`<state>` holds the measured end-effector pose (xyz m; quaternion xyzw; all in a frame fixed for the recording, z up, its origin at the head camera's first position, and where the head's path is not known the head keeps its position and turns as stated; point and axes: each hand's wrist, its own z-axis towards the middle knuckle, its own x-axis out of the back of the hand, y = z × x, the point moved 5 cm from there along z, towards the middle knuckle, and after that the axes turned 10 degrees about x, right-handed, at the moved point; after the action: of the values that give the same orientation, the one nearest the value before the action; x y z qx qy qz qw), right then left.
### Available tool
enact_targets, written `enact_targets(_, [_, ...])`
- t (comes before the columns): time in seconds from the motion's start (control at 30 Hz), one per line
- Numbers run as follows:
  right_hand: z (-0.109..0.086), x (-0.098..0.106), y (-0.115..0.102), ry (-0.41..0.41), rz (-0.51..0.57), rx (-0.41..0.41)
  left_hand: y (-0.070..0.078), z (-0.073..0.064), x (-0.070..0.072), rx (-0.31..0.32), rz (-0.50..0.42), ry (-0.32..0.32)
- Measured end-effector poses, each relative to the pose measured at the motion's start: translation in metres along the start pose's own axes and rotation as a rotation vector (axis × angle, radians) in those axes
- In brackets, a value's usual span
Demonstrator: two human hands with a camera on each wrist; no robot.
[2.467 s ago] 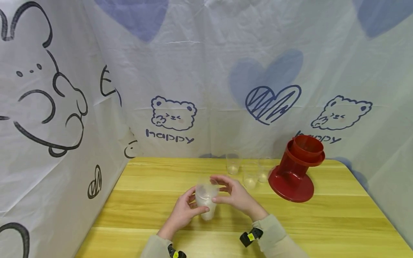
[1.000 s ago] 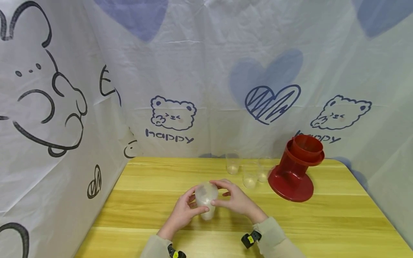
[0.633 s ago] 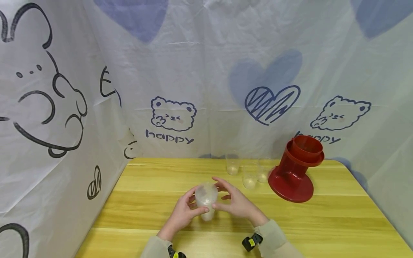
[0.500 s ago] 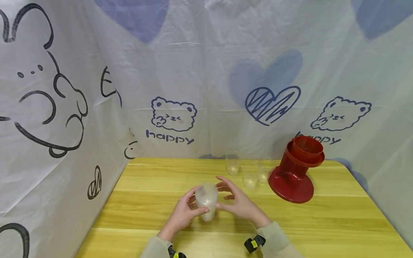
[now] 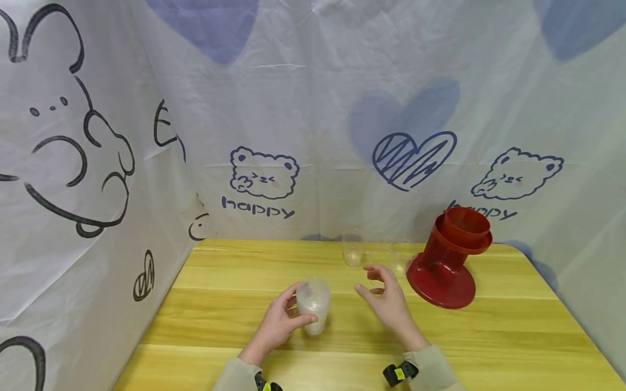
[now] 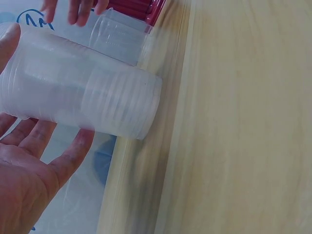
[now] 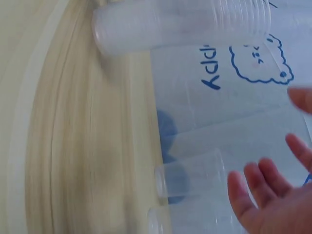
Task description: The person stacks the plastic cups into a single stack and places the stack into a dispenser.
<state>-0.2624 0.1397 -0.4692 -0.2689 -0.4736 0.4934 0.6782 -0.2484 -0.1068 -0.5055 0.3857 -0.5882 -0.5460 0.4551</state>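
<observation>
A stack of nested clear plastic cups point(image 5: 314, 307) stands upright on the table, bottoms down. My left hand point(image 5: 277, 325) grips it from the left, thumb in front and fingers behind. In the left wrist view the stack point(image 6: 92, 87) lies between thumb and fingers. To its right, apart from it, my right hand point(image 5: 389, 307) is in the air with loosely bent fingers and nothing in them. Beyond that hand stand single clear cups, one at the back point(image 5: 353, 254) and one by the red base point(image 5: 399, 265). Another is mostly hidden behind the fingers.
A red plastic stand point(image 5: 442, 274) with a round base and hollow cylinders on top is at the right rear. The wooden table point(image 5: 220, 304) ends at a white printed cloth point(image 5: 332, 190) behind; cloth also hangs at both sides.
My right hand has let go of the stack's rim and moved right, towards the single cups, covering one of them. The left hand and the stack have stayed in place.
</observation>
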Motion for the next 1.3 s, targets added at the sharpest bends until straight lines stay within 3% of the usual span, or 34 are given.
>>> enact_targets(0.13, [0.003,0.014,0.008,0.125,-0.058,-0.011,0.001,0.000,0.000,-0.005,-0.006,-0.001])
enact_targets(0.27, [0.004,0.023,0.015,0.181,-0.124,-0.011,0.000,0.001,0.000,0.007,-0.026,-0.004])
enact_targets(0.5, [0.008,0.029,0.034,0.163,-0.203,-0.075,0.000,0.000,0.000,0.018,-0.028,-0.003])
enact_targets(0.67, [0.009,0.030,0.041,0.146,-0.221,-0.078,0.000,0.000,0.000,0.013,-0.021,-0.001])
enact_targets(1.3, [0.020,0.031,0.048,0.186,-0.268,-0.080,0.000,0.000,0.000,0.018,-0.019,0.005])
